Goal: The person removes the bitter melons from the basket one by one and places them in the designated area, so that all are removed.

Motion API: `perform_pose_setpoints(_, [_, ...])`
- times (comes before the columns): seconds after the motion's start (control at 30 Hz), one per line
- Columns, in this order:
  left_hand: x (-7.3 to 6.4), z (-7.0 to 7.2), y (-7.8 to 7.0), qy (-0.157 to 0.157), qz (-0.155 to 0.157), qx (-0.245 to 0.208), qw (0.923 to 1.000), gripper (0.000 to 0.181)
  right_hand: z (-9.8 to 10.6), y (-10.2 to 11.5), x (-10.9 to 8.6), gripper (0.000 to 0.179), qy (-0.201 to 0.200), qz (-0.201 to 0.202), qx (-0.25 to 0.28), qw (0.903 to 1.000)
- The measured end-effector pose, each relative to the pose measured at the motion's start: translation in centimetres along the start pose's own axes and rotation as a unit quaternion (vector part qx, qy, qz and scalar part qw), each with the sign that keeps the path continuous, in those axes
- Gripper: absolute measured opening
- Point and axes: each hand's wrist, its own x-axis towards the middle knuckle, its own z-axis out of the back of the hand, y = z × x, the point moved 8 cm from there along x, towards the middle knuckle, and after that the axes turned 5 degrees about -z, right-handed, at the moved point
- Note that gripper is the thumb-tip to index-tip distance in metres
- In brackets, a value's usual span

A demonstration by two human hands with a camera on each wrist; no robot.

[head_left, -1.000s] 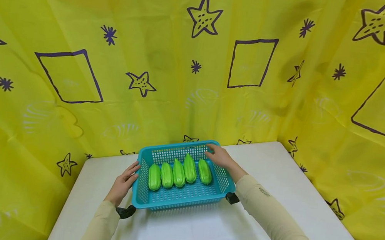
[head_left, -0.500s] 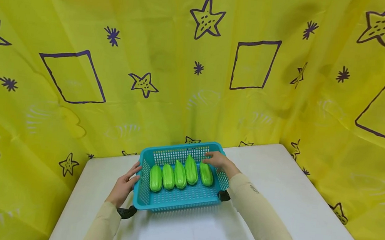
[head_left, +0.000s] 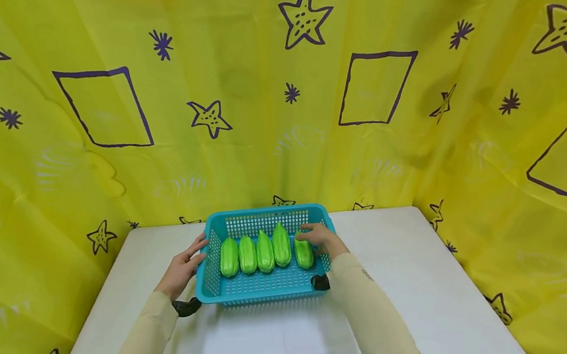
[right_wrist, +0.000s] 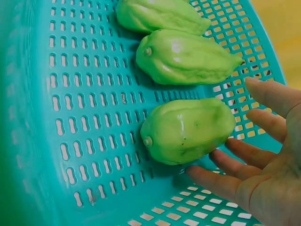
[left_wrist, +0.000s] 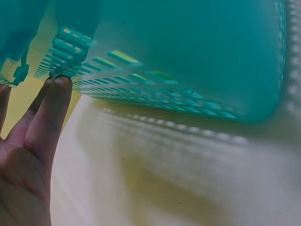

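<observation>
A turquoise plastic basket point(head_left: 261, 299) holds several light green, ribbed gourd-like vegetables lying side by side in a row. My left hand point(head_left: 179, 272) rests against the basket's left side, fingers fairly straight; in the left wrist view, fingertips point(left_wrist: 62, 82) touch its perforated wall. Inside the basket's right part, my right hand point(head_left: 322, 238) reaches over the rightmost gourd point(head_left: 304, 256). Seen from the right wrist, that gourd point(right_wrist: 188, 129) lies on the basket floor, and the spread fingers point(right_wrist: 211, 181) are beside its side and tapered end without closing round it.
The basket stands on a white table point(head_left: 435, 305), close to its back edge. A yellow curtain point(head_left: 243, 167) with star and frame drawings hangs behind and on both sides. A black device point(head_left: 186, 307) sits at the left wrist, another point(head_left: 320, 282) at the right.
My right hand has moved left and down from the basket's back right rim to the rightmost gourd. The left hand stays against the basket's left side.
</observation>
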Motion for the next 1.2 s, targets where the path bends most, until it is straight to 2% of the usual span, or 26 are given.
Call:
perform_pose_setpoints(0.17, [-0.4,-0.3,-1.0,0.003,0.006,0.007,1.0000,0.050,0.0,-0.2,0.1,0.055,-0.003,0.001,-0.002,1.0000])
perform_pose_setpoints(0.33, [0.1,-0.1,0.2,0.002,0.004,-0.003,1.0000,0.050,-0.1,-0.5,0.1,0.052,-0.006,-0.002,-0.013,0.9999])
perform_pose_setpoints(0.57, [0.9,0.6,1.8,-0.007,-0.005,0.018,0.9998,0.051,-0.4,-0.8,0.2,0.047,-0.008,0.001,-0.020,0.9998])
perform_pose_setpoints(0.97, [0.9,0.6,1.9,-0.004,-0.005,0.016,0.9999,0.051,-0.8,-1.1,0.3,0.047,0.002,0.006,-0.013,0.9999])
perform_pose_setpoints(1.2, [0.9,0.7,2.1,-0.008,-0.001,0.019,0.9998,0.052,-0.9,-1.1,0.4,0.047,0.010,0.008,-0.037,0.9993])
